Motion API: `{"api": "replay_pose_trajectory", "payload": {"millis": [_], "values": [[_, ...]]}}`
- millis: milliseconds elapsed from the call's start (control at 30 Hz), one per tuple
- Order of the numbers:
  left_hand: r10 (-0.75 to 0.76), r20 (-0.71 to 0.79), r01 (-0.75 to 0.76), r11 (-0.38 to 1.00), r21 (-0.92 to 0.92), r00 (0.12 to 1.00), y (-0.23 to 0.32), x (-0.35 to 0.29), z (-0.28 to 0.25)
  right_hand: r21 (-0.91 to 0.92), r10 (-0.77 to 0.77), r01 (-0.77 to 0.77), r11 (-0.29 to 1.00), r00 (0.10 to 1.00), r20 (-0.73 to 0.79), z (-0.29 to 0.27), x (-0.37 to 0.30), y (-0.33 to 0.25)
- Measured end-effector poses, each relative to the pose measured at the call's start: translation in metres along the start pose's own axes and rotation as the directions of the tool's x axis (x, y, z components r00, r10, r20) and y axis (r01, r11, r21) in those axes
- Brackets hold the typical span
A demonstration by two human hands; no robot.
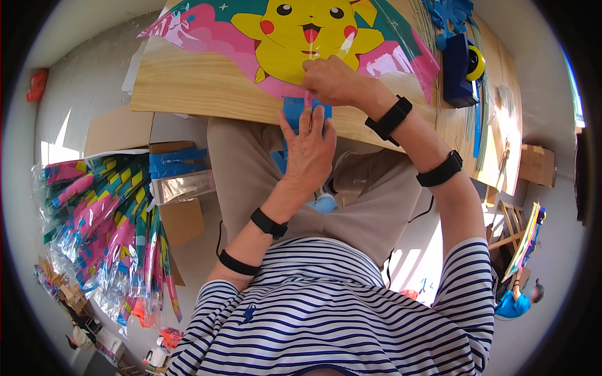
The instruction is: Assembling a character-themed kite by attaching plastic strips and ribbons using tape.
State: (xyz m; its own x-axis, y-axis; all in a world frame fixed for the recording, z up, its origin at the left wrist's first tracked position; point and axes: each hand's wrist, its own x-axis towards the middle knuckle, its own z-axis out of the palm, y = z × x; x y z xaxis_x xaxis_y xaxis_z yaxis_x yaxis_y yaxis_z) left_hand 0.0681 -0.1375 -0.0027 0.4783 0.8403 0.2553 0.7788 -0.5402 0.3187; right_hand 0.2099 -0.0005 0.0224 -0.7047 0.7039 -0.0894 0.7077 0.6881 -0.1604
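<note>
1. One glossy printed sheet (276, 53), pink and green, with a yellow cartoon creature. Lies on a wood-grain table (188, 81), directly ahead of the torso, with lower edge close to both hands.
2. Left hand (308, 153): palm down, fingers extended and slightly spread. Rests with fingertips on a flat blue piece (290, 113) at the near edge of the table.
3. Right hand (332, 81): over the lower middle of the sheet, fingers curled and drawn closed. Appears to pinch a narrow pink strip (308, 100); cannot confirm the exact item gripped, given the poor view past the knuckles.
4. On each forearm, two black bands (389, 120).
5. On the right part of the table: a dark blue tape dispenser (459, 75) with a yellow roll (476, 64). Stands near a tangle of blue strips (448, 19).
6. At left, off the table: a large heap of plastic-wrapped pink, green and yellow pieces (103, 213). Lies beside a cardboard box (119, 133) and a blue bundle (175, 163).
7. At far right: another person in a blue top (514, 305), well apart from both hands.
</note>
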Motion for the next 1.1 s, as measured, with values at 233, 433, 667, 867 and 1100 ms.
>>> {"api": "replay_pose_trajectory", "payload": {"millis": [233,433,667,867,1100], "values": [[0.016,-0.033,-0.018,0.998,-0.062,0.999,-0.001,0.000,0.000,0.020,0.007,-0.007,1.000,1.000,-0.009,0.001,0.001,0.001],[0.014,-0.021,-0.015,0.999,-0.046,1.000,0.000,0.001,-0.001,0.017,0.012,-0.012,1.000,1.000,-0.024,0.004,0.001,0.002],[0.012,-0.010,-0.012,1.000,-0.012,1.000,0.000,0.001,0.002,-0.146,0.150,-0.137,0.980,0.986,0.075,-0.005,0.005,-0.005],[0.020,-0.014,-0.020,0.999,-0.031,1.000,0.001,0.002,-0.001,-0.121,0.205,-0.204,0.972,0.979,-0.006,-0.001,0.002,-0.003],[0.006,0.027,-0.007,0.999,0.043,1.000,0.002,0.002,-0.001,0.020,0.256,-0.260,0.965,0.926,-0.277,0.006,-0.015,-0.005]]}}
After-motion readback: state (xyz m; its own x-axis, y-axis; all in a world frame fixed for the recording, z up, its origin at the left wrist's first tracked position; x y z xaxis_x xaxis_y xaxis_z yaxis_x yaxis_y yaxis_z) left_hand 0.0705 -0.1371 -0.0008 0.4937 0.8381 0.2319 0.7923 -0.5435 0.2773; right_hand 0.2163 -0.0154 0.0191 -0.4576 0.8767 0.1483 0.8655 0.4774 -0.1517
